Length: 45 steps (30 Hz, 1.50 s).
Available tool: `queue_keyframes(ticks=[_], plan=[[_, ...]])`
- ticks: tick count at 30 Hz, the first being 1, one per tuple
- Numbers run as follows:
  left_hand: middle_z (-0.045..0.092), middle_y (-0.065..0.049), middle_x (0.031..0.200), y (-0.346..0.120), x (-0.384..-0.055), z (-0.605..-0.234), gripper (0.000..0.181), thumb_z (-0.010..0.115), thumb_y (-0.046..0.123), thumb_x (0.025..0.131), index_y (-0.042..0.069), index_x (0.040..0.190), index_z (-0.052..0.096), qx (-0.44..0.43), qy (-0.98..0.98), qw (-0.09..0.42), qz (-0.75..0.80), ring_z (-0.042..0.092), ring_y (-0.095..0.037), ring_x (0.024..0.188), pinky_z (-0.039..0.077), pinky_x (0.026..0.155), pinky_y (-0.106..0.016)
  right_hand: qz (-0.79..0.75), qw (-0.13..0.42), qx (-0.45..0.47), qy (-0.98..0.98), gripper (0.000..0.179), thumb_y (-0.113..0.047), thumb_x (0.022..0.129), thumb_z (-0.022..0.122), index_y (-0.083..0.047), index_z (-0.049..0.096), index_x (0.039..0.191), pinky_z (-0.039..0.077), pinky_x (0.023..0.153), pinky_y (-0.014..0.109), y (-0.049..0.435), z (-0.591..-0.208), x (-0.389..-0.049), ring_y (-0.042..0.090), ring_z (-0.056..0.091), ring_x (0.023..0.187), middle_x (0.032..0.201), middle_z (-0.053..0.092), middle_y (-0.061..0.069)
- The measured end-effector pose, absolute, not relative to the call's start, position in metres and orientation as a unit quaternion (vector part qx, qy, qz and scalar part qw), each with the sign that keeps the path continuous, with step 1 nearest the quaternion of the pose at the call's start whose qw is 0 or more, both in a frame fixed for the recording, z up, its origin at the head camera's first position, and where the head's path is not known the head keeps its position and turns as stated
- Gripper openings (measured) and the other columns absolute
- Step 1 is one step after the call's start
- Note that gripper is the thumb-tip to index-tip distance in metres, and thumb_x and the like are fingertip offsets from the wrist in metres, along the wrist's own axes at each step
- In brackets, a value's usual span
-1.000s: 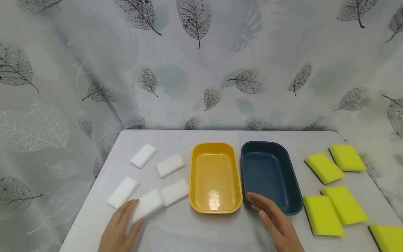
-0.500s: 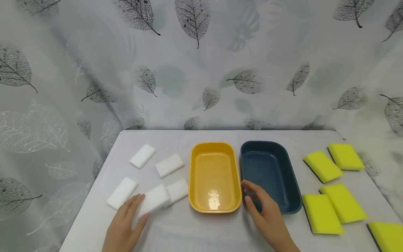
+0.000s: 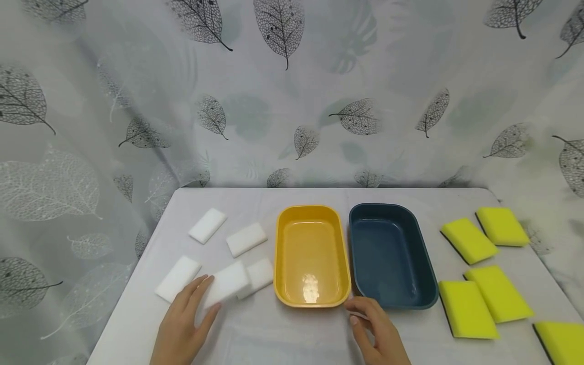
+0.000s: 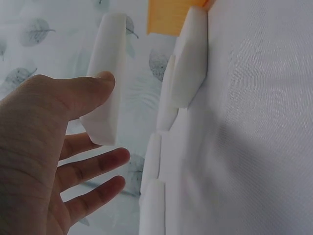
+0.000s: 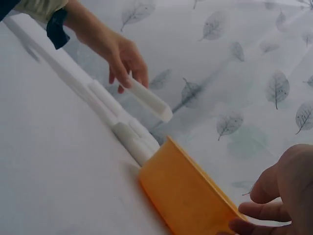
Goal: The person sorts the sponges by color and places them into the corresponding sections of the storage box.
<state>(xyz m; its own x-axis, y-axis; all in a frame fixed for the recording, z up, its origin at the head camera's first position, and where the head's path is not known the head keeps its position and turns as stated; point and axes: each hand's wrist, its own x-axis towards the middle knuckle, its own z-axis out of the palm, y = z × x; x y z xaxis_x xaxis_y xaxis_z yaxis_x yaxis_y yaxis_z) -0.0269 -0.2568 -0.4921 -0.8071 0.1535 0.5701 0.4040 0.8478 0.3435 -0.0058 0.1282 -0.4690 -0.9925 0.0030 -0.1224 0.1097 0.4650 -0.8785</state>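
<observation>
My left hand (image 3: pixel 183 320) pinches a white sponge block (image 3: pixel 229 284) between thumb and fingers. In the left wrist view the held sponge (image 4: pixel 106 73) is off the table, with the thumb flat on one face and two lower fingers spread away from it. Below it, another white sponge (image 3: pixel 259 275) lies on the table against the yellow tray (image 3: pixel 279 263). My right hand (image 3: pixel 377 332) is at the yellow tray's near right corner, its fingers loosely bent with nothing seen between them. In the right wrist view, its fingers (image 5: pixel 266 211) overlap the tray's rim.
Beside the yellow tray stands a dark blue tray (image 3: pixel 388 253). More white sponges (image 3: pixel 178 278) lie at the left. Several yellow scouring sponges (image 3: pixel 470 309) with dark undersides lie on the right. A leaf-patterned curtain (image 3: pixel 292 101) hangs behind the white table (image 3: pixel 283 339).
My left hand has lifted the white sponge and carried it right, over the neighbouring sponge. My right hand has shifted left and back toward me, from the blue tray to the yellow tray's corner.
</observation>
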Motion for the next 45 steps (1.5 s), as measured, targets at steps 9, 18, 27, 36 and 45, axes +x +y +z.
queue_keyframes(ticks=[9, 18, 27, 36, 45], plan=[[0.063, -0.012, 0.142, -0.246, -0.030, -0.487, 0.075, 0.087, 0.012, 0.077, 0.010, 0.147, 0.059, -0.148, -0.932, 0.249, -0.219, 0.062, -0.033, 0.125, 0.017, 0.120, -0.003, -0.590, 0.092, 0.061, 0.800, 0.066, -0.026, 0.107, 0.060, -0.008, 0.029, 0.162, 0.052, 0.108, 0.019, 0.118, -0.495, -0.007, 0.035, 0.048, 0.147, 0.164, 0.040, 0.018], [0.061, -0.009, 0.146, -0.232, -0.049, -0.471, 0.071, 0.085, 0.018, 0.083, 0.013, 0.149, 0.058, -0.167, -0.933, 0.237, -0.211, 0.060, -0.029, 0.129, 0.044, 0.106, -0.035, -0.641, 0.059, 0.100, 0.758, 0.067, -0.039, 0.109, 0.054, -0.010, 0.030, 0.164, 0.032, 0.101, 0.001, 0.106, -0.511, -0.016, 0.033, 0.034, 0.155, 0.167, 0.037, 0.017], [0.058, -0.008, 0.149, -0.212, -0.069, -0.450, 0.061, 0.079, 0.029, 0.093, 0.015, 0.149, 0.058, -0.210, -0.927, 0.225, -0.214, 0.060, -0.027, 0.126, 0.050, 0.102, -0.037, -0.679, 0.027, 0.124, 0.723, 0.069, -0.037, 0.110, 0.052, -0.004, 0.024, 0.163, 0.038, 0.099, 0.002, 0.092, -0.520, -0.020, 0.043, 0.041, 0.150, 0.164, 0.034, 0.026], [0.057, -0.005, 0.150, -0.185, -0.088, -0.437, 0.070, 0.083, 0.027, 0.089, 0.020, 0.152, 0.054, -0.245, -0.927, 0.200, -0.203, 0.060, -0.025, 0.127, 0.056, 0.097, -0.046, -0.679, 0.009, 0.164, 0.715, 0.069, -0.033, 0.107, 0.059, -0.002, 0.030, 0.161, 0.044, 0.092, 0.001, 0.087, -0.518, -0.020, 0.041, 0.056, 0.138, 0.159, 0.042, 0.028], [0.057, -0.005, 0.149, -0.158, -0.104, -0.443, 0.064, 0.079, 0.032, 0.093, 0.020, 0.150, 0.054, -0.286, -0.922, 0.182, -0.189, 0.060, -0.024, 0.130, 0.056, 0.102, -0.046, -0.690, -0.019, 0.171, 0.703, 0.065, -0.027, 0.104, 0.066, 0.000, 0.040, 0.157, 0.049, 0.092, 0.004, 0.085, -0.517, -0.019, -0.014, 0.060, 0.108, 0.151, 0.051, 0.028]])
